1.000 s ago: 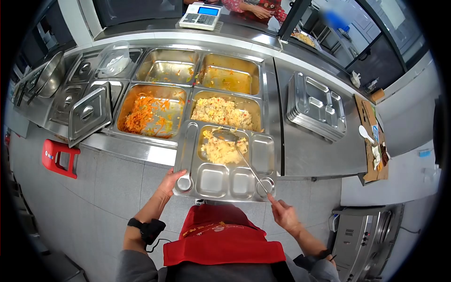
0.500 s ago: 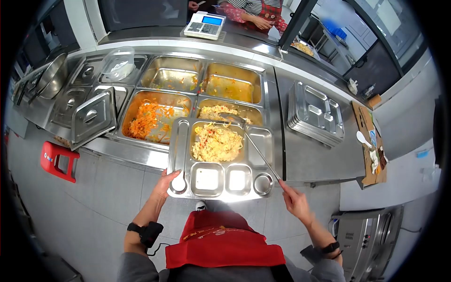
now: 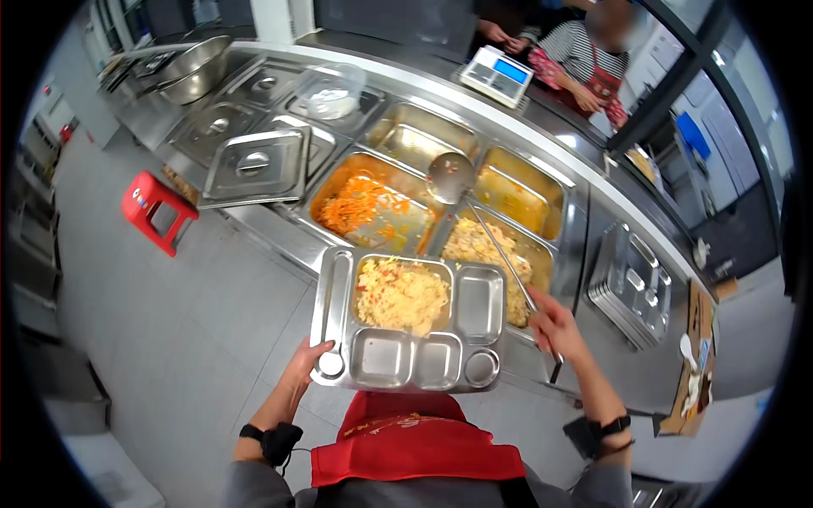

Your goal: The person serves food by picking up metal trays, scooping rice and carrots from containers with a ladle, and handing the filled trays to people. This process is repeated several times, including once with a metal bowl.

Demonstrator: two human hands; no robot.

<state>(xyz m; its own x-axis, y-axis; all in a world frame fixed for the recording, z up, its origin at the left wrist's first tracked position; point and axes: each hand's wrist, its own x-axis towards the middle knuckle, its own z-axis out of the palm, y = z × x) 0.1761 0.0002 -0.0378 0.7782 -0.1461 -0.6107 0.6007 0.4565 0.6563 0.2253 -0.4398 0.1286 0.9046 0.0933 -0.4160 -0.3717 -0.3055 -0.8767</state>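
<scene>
The left hand (image 3: 306,366) is holding the tray (image 3: 339,292) by its near left corner, with the thumb lying on top of the rim. The left arm is pointing forward with a small bend at the elbow. It is wearing a black band (image 3: 273,440) on the wrist. The right hand (image 3: 550,326) is gripping the ladle (image 3: 495,241) by its handle, fingers curled tight. The right arm is pointing forward too, and it is wearing a black watch (image 3: 616,425).
</scene>
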